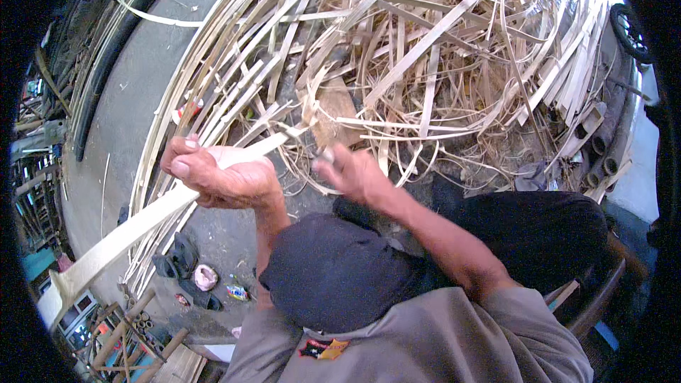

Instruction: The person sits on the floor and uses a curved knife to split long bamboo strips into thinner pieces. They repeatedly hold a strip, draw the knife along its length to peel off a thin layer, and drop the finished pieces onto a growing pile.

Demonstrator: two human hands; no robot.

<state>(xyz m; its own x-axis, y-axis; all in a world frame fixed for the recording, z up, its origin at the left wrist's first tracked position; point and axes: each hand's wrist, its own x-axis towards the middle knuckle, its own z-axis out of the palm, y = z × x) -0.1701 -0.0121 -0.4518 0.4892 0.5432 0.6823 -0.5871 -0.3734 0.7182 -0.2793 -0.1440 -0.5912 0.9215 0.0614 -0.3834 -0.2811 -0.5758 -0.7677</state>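
Observation:
A long, pale strip of split bamboo point(135, 230) runs from the lower left up toward the middle of the head view. My left hand point(223, 174), palm up, is closed around it, with the thumb and bent fingers on the strip. Just right of the strip's far end is my right hand point(355, 179), slightly blurred. Its fingers are curled, and what they grip cannot be made out. Curled shavings point(311, 103) stand at the strip's far end, over a brown wooden board point(335, 110).
A large heap of bamboo strips and shavings point(454, 64) covers the ground ahead. Long strips point(191, 78) lie left of it, beside a dark pipe point(117, 50). Hollow tubes point(599, 143) lie at right. A black bag point(181, 259) and small packets point(237, 292) lie at lower left.

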